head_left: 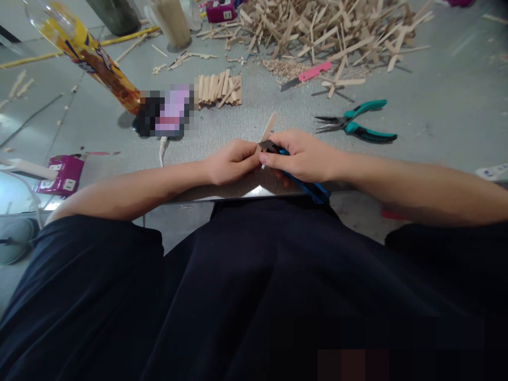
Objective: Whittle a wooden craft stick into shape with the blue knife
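My left hand (237,161) is closed, pinching a pale wooden craft stick (270,126) whose rounded end points up and away from me. My right hand (304,156) is wrapped round a blue-handled cutter (301,184). Its dark metal head lies against the stick, close to my left fingertips. Fingers hide part of the tool, so its exact kind is unclear. Both hands meet just above the table's near edge. To the right of them lie teal-handled needle-nose pliers (349,123) with their jaws apart.
A large heap of craft sticks (325,29) covers the back of the grey table. In front lie a pink-handled blade (313,72) and a row of short stick pieces (219,89). A leaning bottle (95,61), a cabled phone (172,111) and a purple power adapter (63,174) are on the left.
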Tool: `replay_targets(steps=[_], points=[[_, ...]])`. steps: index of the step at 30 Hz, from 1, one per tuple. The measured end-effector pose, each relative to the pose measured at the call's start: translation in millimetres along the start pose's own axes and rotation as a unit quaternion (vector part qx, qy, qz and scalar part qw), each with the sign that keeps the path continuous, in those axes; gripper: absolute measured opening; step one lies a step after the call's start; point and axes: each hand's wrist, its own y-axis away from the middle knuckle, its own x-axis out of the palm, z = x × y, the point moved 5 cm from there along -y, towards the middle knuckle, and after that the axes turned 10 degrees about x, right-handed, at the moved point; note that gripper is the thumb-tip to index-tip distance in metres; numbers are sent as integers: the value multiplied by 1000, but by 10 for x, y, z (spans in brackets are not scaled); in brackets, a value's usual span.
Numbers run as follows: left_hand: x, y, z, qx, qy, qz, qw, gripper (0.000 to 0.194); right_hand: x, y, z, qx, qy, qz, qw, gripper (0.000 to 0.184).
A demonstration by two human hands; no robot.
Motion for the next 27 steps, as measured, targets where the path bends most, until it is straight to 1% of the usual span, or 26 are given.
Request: replay_targets(steps=[8, 12, 15, 21, 23, 27], points=[[12, 4, 13, 14, -2, 4, 1000, 85, -10, 1, -25, -3, 9, 6, 1000, 39], [7, 5, 32, 6, -7, 10, 1000, 88, -8, 16, -10, 17, 20, 6, 1000, 36], [2, 1, 15, 16, -6, 11, 1000, 87, -5, 31, 14, 28, 32, 5, 999, 33], [5, 0, -4, 6, -10, 8, 1000, 89, -3, 34, 24, 23, 31, 3, 999, 34], [7, -3, -9, 2, -6, 3, 1000, 88, -4, 27, 17, 16, 22, 2, 1000, 36], [15, -8, -9, -11, -1, 3, 1000, 88, -10, 17, 9, -1, 4, 5, 1000, 48]])
